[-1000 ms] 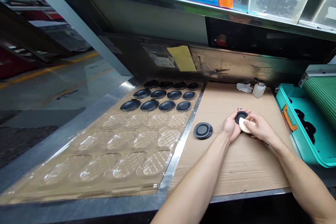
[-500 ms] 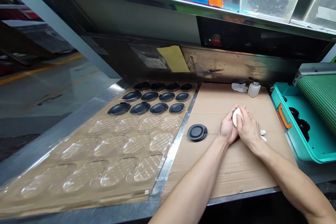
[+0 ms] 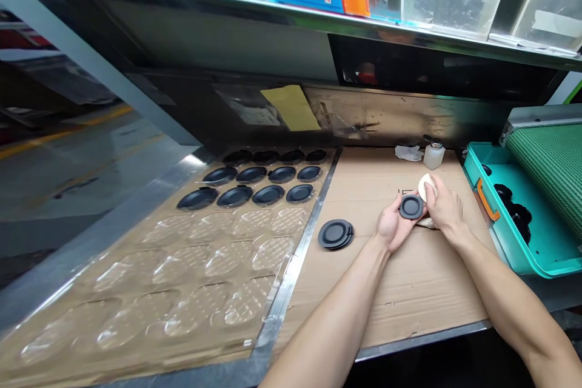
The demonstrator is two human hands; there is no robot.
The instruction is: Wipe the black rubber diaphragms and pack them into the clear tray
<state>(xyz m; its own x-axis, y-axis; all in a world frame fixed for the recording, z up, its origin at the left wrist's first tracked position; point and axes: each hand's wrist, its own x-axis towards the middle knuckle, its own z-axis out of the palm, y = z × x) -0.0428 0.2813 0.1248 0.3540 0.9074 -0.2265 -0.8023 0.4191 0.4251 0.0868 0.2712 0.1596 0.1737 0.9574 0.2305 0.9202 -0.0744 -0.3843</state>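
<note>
My left hand [image 3: 391, 224] grips a round black plastic part [image 3: 411, 207] with a raised inner ring, face up above the cardboard [image 3: 382, 291]. Beside it, my right hand [image 3: 443, 203] pinches a white round pad [image 3: 426, 187], held just off the part's right edge. Something pale, partly hidden, lies under my right hand. To the left of my hands, a small stack of similar black parts [image 3: 335, 234] rests on the cardboard.
On the left, a clear blister tray [image 3: 200, 339] holds several black parts in its back rows. A white pump bottle [image 3: 433, 156] and crumpled tissue [image 3: 408, 153] stand at the back. At right are a teal bin [image 3: 536, 260] with black pieces and a green conveyor belt [image 3: 555, 157].
My right hand has lifted the white pad off the black part and moved it right. The part's face now shows in my left hand. The camera view has shifted slightly.
</note>
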